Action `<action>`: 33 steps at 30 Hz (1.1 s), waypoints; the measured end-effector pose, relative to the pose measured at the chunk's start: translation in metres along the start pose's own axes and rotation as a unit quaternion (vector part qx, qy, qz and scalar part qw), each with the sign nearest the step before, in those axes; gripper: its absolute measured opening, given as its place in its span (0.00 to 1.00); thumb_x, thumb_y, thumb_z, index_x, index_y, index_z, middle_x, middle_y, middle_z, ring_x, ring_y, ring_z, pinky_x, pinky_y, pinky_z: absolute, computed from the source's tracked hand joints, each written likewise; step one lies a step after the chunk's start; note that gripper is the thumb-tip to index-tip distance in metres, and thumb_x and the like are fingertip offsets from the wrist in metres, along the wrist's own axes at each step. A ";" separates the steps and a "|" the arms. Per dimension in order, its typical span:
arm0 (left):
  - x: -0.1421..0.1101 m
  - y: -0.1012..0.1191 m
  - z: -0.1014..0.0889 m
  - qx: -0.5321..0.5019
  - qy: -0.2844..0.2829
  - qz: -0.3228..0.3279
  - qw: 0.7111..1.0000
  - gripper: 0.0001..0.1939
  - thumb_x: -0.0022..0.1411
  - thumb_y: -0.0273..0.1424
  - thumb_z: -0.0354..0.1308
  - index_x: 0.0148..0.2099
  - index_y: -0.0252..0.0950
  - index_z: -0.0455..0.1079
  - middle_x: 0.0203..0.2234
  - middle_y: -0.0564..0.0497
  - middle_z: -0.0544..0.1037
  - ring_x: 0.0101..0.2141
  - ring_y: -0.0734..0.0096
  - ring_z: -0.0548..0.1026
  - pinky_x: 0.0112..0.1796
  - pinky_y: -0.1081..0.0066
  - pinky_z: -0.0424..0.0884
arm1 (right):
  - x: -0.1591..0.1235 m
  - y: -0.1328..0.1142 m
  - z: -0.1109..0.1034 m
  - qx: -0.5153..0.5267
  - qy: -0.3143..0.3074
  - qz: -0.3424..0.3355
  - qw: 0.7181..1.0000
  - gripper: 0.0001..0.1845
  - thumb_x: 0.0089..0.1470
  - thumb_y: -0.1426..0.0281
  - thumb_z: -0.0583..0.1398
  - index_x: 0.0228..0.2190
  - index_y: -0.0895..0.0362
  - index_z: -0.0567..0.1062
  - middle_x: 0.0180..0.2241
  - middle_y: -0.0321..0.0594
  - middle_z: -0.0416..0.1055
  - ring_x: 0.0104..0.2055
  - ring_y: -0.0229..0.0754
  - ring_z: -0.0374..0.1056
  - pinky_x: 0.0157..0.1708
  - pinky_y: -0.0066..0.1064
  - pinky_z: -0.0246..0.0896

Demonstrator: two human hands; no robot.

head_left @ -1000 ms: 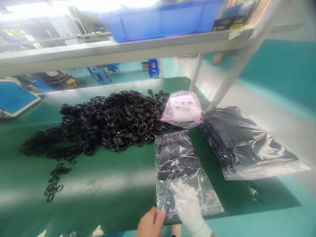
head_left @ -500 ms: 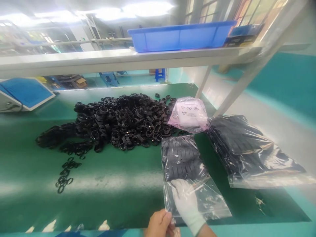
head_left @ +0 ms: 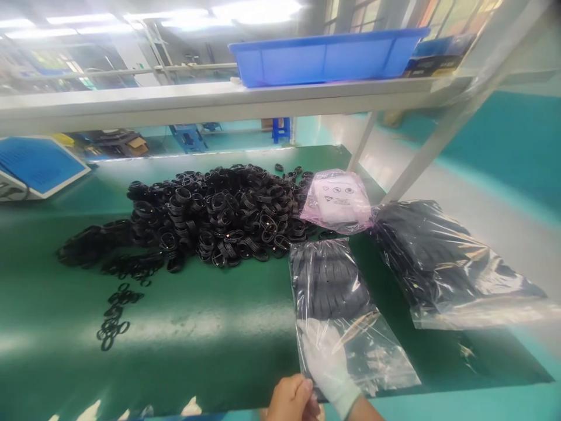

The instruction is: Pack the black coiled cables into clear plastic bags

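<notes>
While my bare left hand (head_left: pixel 293 399) pinches the near left corner of a clear plastic bag (head_left: pixel 388 356), thumb pressed against fingers, my white-gloved right hand (head_left: pixel 325 356) lies under the film, just right of and beyond that pinch. Left grip: clamped on the bag's edge. Right grip: fingers blurred behind film and glare, can't tell if spread or closed on anything. Bag is flat on the glossy green tabletop (head_left: pixel 210 345), mouth toward me; packed rows of black cable bundles (head_left: pixel 328 280) fill the end beyond my gloved fingers, near part is slack film. Step in hand, my judgement: settling the rows or smoothing the bag from inside. Next move would call for sliding the glove out without dragging the rows, left pinch steadying the lip. Ahead and left of the grip: big heap of loose black cable coils (head_left: pixel 228 213); nearer on that side, a small trail of thin black loops (head_left: pixel 113 318). Just past the bag's far end: pink-tinted plastic bag (head_left: pixel 314 204) with a white printed packet (head_left: pixel 344 202) inside. Right of the grip, separate: bulging second clear bag of black bundles (head_left: pixel 451 263). Well beyond, higher: blue plastic bin (head_left: pixel 328 57) on a white shelf (head_left: pixel 197 106).
</notes>
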State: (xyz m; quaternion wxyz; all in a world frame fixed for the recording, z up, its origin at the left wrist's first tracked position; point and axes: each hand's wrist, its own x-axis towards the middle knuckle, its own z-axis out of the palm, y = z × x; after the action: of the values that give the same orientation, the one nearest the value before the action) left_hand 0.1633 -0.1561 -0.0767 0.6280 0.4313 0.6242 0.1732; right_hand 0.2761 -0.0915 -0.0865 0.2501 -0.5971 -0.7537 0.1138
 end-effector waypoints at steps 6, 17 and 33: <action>0.004 -0.010 -0.004 0.004 -0.027 0.020 0.999 0.31 0.50 0.56 0.42 0.21 0.33 0.67 0.16 0.49 0.73 0.18 0.75 0.68 0.25 0.74 0.64 | -0.002 -0.002 0.004 -0.007 0.006 0.015 1.000 0.15 0.53 0.70 0.51 0.39 0.46 0.73 0.36 0.35 0.74 0.37 0.41 0.68 0.40 0.34 0.60; 0.001 -0.008 -0.021 0.017 -0.083 0.021 0.996 0.33 0.50 0.59 0.40 0.21 0.33 0.66 0.16 0.46 0.73 0.17 0.74 0.67 0.22 0.73 0.62 | 0.000 -0.005 -0.004 -0.027 0.055 0.020 0.998 0.13 0.50 0.73 0.52 0.39 0.56 0.70 0.37 0.41 0.71 0.38 0.42 0.66 0.41 0.36 0.60; 0.093 0.121 -0.083 0.093 0.056 0.043 0.993 0.22 0.55 0.37 0.50 0.52 0.36 0.58 0.37 0.49 0.71 0.22 0.80 0.69 0.24 0.77 0.67 | -0.028 0.000 -0.035 -0.107 -0.012 -0.002 0.994 0.20 0.42 0.73 0.57 0.40 0.47 0.70 0.39 0.37 0.71 0.34 0.46 0.61 0.33 0.39 0.50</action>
State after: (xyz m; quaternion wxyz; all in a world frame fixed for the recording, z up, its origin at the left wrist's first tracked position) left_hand 0.1392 0.0098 -0.0313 0.5410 0.5040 0.6527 0.1651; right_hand 0.2985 -0.1230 -0.0638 0.1761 -0.6171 -0.7659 0.0390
